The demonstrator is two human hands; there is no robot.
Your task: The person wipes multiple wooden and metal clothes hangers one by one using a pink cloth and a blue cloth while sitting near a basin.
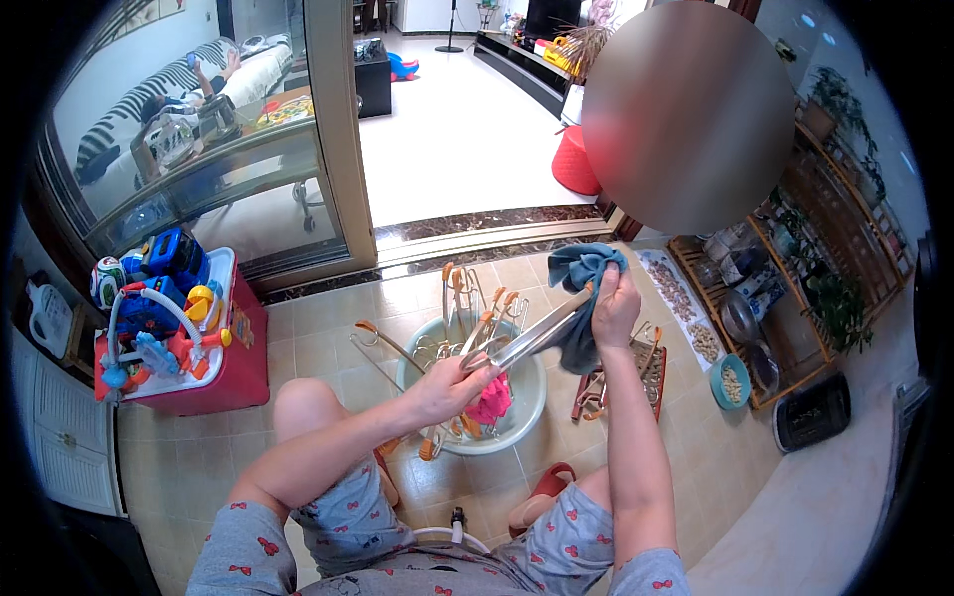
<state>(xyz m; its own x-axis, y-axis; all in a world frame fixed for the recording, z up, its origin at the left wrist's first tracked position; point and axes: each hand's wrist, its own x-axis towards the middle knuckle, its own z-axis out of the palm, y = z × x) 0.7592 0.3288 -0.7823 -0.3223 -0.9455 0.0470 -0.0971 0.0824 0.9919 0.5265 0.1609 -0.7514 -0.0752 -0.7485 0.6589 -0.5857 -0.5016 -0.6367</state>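
Note:
My left hand (452, 389) grips the hook end of a metal clothes hanger (538, 332) with orange tips, over a pale green basin (538, 402). With my right hand (617, 311) I hold a blue-grey cloth (577, 268) bunched around the hanger's far end. Several more orange-tipped metal hangers (447, 298) stand and lean in the basin, some over its rim. A bright pink cloth (492, 401) shows just below my left hand. Right of the basin, other hangers (650, 357) lie on a dark red rack (577, 402) on the tiled floor.
At left stands a pink box (246, 350) topped with toys. On the right are a wooden shelf rack (790, 298), a paper sheet (674, 305) with peanuts, a turquoise bowl (730, 381) and a black bin (812, 413). A person (194, 97) lies on a sofa behind glass.

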